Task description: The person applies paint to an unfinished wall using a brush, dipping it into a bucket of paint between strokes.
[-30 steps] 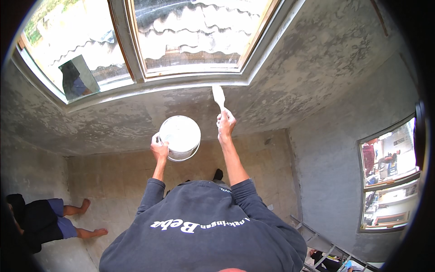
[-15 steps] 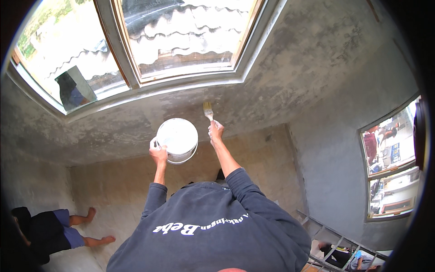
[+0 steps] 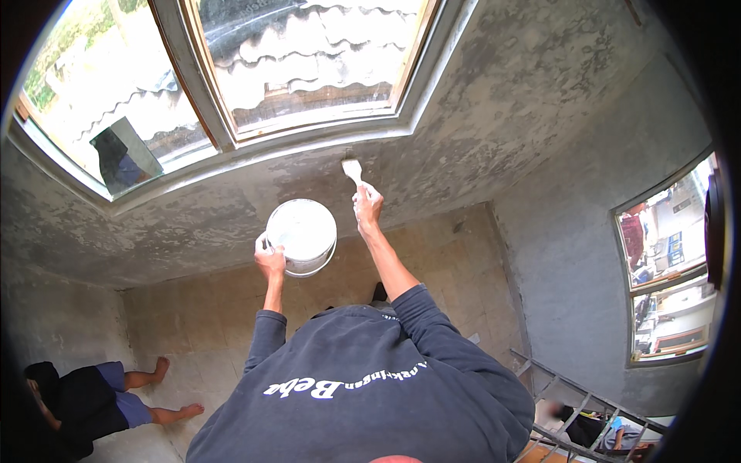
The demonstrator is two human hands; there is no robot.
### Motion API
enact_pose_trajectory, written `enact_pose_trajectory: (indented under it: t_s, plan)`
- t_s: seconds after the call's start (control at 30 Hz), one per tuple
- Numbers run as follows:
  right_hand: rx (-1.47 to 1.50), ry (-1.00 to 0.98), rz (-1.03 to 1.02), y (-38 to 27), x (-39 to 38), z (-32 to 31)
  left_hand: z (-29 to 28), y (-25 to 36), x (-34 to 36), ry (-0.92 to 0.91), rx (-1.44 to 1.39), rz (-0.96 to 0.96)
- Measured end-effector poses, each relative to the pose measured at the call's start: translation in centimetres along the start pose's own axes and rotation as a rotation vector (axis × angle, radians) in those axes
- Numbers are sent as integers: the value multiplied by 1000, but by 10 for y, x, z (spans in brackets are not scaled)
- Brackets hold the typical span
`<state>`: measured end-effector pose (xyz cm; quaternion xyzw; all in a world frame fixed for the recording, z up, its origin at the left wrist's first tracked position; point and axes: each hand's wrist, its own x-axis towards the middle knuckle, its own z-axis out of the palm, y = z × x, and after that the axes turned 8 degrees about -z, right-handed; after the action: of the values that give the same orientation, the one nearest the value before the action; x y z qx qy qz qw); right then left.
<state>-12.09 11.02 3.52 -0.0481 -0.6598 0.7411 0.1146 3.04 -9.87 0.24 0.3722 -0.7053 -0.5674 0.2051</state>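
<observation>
My left hand (image 3: 270, 256) is closed on the side of a white bucket (image 3: 302, 230) with white content and a wire handle, held out at waist height in front of me. My right hand (image 3: 367, 202), with whitish smears on its fingers, grips a paintbrush (image 3: 352, 170) with pale bristles. The bristle end is up against the mottled grey wall (image 3: 455, 131) a little below the white-edged window frame (image 3: 324, 128); whether it touches is hard to tell.
A person (image 3: 86, 397) in black top and blue shorts is at the lower left. A metal ladder (image 3: 575, 417) is at the lower right, with another person (image 3: 587, 432) beyond it. A glass pane (image 3: 126, 154) leans in the left window; another window (image 3: 668, 262) is on the right wall.
The brush has come down from the window sill onto the wall below, then risen slightly in the last half second. The bucket stays nearly in place. The view has shifted slightly.
</observation>
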Motion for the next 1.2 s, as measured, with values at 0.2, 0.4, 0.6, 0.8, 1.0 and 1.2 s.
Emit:
enact_pose_trajectory:
  t_s: [0.2,0.4,0.6,0.8,1.0,1.2]
  plan:
    - [105,28,-48,-25,-16,-3,2,-5,3,9,-17,-44]
    - [115,2,45,-6,-19,-7,2,-4,3,-11,5,-63]
    - [26,29,180,42,-14,-14,-1,-5,5,-15,-20,-87]
    - [-79,42,290,64,-12,-23,-7,5,3,-15,-55,-78]
    - [-44,43,122,33,6,-18,-12,8,0,4,-29,-20]
    - [117,66,-7,-35,17,-6,-13,7,0,3,21,9]
